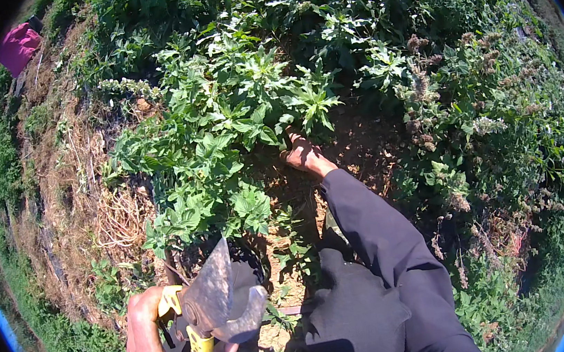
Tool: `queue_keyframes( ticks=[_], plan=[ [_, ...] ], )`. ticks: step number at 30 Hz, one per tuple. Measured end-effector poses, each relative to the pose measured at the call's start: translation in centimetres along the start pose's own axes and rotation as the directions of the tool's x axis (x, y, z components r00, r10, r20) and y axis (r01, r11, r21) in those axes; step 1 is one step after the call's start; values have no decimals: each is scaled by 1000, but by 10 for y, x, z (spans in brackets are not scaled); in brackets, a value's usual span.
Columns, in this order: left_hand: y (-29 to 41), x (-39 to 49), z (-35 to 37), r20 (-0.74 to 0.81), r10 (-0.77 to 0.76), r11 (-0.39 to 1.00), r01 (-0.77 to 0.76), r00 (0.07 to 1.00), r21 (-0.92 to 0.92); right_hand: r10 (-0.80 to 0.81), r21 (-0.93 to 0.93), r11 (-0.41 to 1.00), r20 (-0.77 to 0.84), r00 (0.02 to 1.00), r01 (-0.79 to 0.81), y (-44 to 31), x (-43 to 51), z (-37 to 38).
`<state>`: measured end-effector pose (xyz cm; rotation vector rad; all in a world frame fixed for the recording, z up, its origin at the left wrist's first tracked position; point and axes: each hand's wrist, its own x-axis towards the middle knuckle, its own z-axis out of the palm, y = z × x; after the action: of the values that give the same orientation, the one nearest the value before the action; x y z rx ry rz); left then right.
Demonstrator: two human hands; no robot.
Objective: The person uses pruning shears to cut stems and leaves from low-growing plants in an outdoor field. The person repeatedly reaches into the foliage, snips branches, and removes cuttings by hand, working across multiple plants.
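At the lower left of the head view, my left hand [158, 346] holds pruning shears [210, 301] by their yellow handles. The worn metal blades stand apart and point up and to the right. My right hand [304, 155], with a dark sleeve [382, 227] behind it, reaches in under a leafy green plant [312, 100] near the middle. Its fingertips are partly hidden by leaves and shadow, so whether they grip a stem cannot be seen. Broad toothed leaves [249, 206] spread above the shears, left of my right arm.
Dense green plants [451, 16] rise ahead; dried flower heads [420, 87] stand on the right. Dry straw and stems [122, 217] cover the ground at left. A magenta cloth [18, 48] lies at the far upper left. Bare soil [284, 264] shows between the plants.
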<state>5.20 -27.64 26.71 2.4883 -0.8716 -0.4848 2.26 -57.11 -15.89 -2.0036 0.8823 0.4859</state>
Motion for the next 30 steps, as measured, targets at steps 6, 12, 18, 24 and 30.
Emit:
queue_keyframes(
  ticks=[6, 12, 18, 24, 30],
  plan=[
    [6, -3, 1, -20, -30, 1000, 30, 999, -9, -497, -149, 867, -328, 803, 476, 58, -15, 55],
    [16, 16, 14, 96, 99, 995, -97, 990, -27, -394, 63, 899, -316, 863, 434, 135, 13, 93],
    [20, 10, 12, 70, -24, 999, 21, 997, 45, -560, -137, 825, -73, 825, 548, 57, 16, 46],
    [17, 12, 15, 81, 62, 992, -70, 995, 108, -266, 230, 944, 113, 957, 235, 24, -9, 50],
    [24, 16, 17, 105, 62, 989, -75, 993, 126, -609, 273, 779, 545, 577, 565, 36, -73, 90]
  ],
)
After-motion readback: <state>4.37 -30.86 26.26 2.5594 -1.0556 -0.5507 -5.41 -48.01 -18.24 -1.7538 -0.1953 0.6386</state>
